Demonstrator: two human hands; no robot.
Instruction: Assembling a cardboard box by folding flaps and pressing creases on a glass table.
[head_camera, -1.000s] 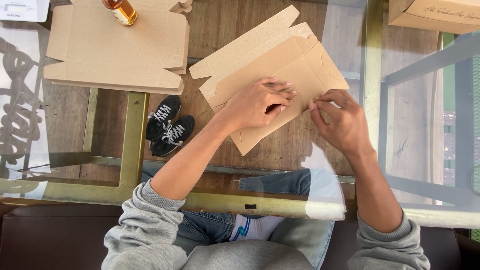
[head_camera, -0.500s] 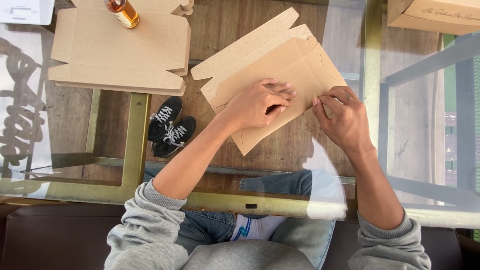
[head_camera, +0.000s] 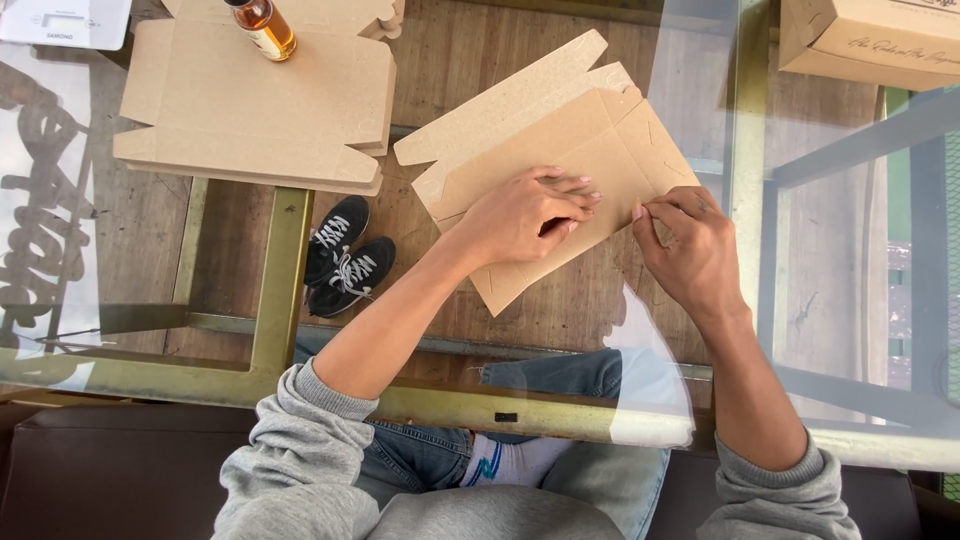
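Barely shifted since earlier: left hand (head_camera: 525, 215) pressing flat cardboard box blank (head_camera: 560, 150) mid-table, right hand (head_camera: 690, 250) pinching its right flap, fold unfinished.

Glass table (head_camera: 700, 60) under cardboard blanks (head_camera: 560, 150), bottle (head_camera: 262, 24)

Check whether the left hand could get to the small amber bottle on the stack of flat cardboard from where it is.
Probably yes: the left hand rests on the flat box, and nothing stands between it and the bottle.
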